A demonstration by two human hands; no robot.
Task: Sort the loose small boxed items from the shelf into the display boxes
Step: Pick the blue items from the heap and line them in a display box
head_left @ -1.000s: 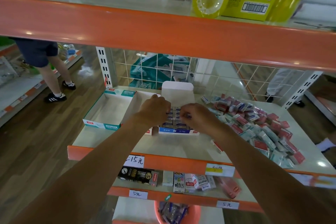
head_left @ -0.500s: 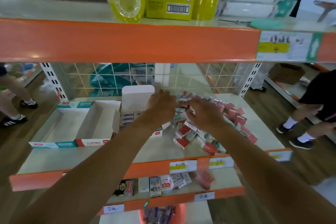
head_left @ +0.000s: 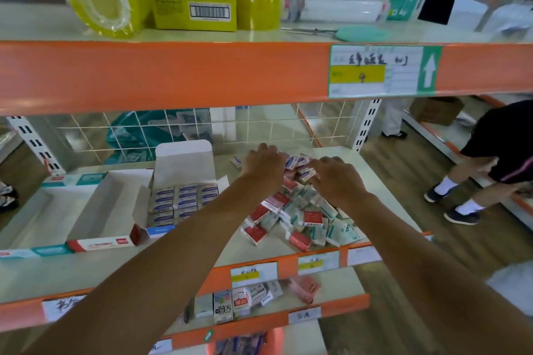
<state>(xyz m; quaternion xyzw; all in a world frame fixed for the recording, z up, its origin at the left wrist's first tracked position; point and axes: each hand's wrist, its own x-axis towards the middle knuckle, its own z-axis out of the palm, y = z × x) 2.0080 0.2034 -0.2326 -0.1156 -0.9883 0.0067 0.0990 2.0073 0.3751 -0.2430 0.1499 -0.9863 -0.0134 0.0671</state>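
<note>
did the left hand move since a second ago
Yes. The left hand was over the filled display box; now it is to the right of that box, over the pile of loose small boxes.

Two slim forearms, bare along all their visible length from the view's lower edge to the wrists, end in the bare left hand (head_left: 264,166) and the bare right hand (head_left: 337,180)

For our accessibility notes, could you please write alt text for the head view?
The left hand and right hand reach into a pile of small red, teal and blue boxes on a shop shelf. Beside it, an open display box holds rows of blue ones.
</note>
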